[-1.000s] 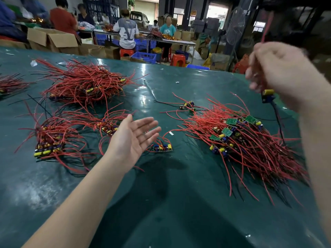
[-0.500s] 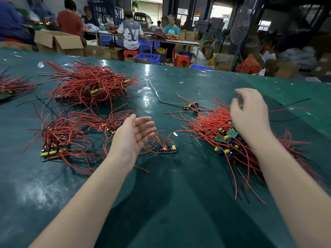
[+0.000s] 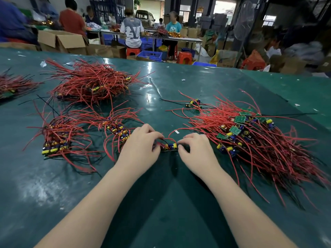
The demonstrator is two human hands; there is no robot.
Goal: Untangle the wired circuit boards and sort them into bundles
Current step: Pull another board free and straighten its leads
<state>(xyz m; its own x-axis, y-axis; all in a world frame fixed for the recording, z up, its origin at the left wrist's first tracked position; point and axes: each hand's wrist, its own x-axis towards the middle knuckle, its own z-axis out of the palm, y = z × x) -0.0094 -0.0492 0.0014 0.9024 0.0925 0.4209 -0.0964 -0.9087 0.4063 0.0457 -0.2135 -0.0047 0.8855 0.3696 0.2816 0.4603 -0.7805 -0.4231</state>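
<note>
Green counter (image 3: 179, 203) lies under my forearms, both stretched forward. My left hand (image 3: 141, 147) and right hand (image 3: 195, 151) meet palms down, curled fingertips pinching either end of one small circuit board (image 3: 170, 147) lying between the red-wired piles (image 3: 250, 140).

Green table (image 3: 179, 221), cardboard boxes (image 3: 60, 42), blue crate (image 3: 151, 55), possibly parked van (image 3: 144, 17)
</note>
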